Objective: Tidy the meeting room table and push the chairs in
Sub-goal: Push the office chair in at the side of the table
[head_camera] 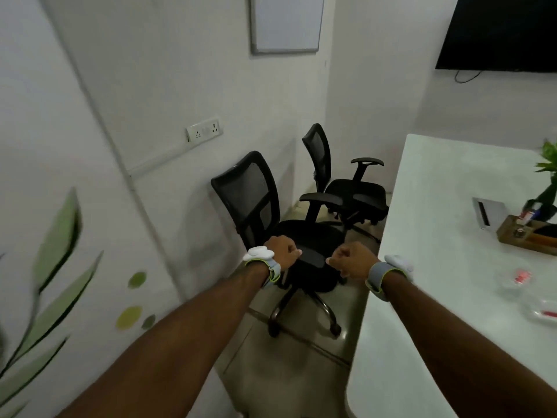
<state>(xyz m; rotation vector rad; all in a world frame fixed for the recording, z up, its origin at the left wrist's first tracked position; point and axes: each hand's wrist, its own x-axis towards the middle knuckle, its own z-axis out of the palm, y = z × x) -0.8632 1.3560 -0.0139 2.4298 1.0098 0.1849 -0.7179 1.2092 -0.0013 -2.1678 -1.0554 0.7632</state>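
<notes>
The left hand point(281, 251) was curled at the near end of a black armrest point(310, 257); I could not tell if the fingers really held it or only touched it. The right hand point(351, 260), just beside it, was closed in a fist with nothing visible inside. Each wrist carried a grey band with a white device, two in total.

Under and beyond the hands stood the near chair point(250, 191), with a black mesh back, a padded seat and a star base on wheels. It was pulled out from the table point(437, 191) and stood close to the wall on the left of the hands. Beyond it, further from the hands, was a second chair point(318, 149) of the same kind, also pulled out, with its seat near the table edge. So there were two chairs.

The rounded white edge of the table ran just right of the right hand. Between this edge and the wall only a narrow strip of pale tiled floor point(301, 363) was open, and the chair bases took most of it.

Far right of the hands, the smooth tabletop held one wooden tray point(527, 236), one grey box point(488, 212), one green plant point(548, 164) and some small, blurred clear things.
</notes>
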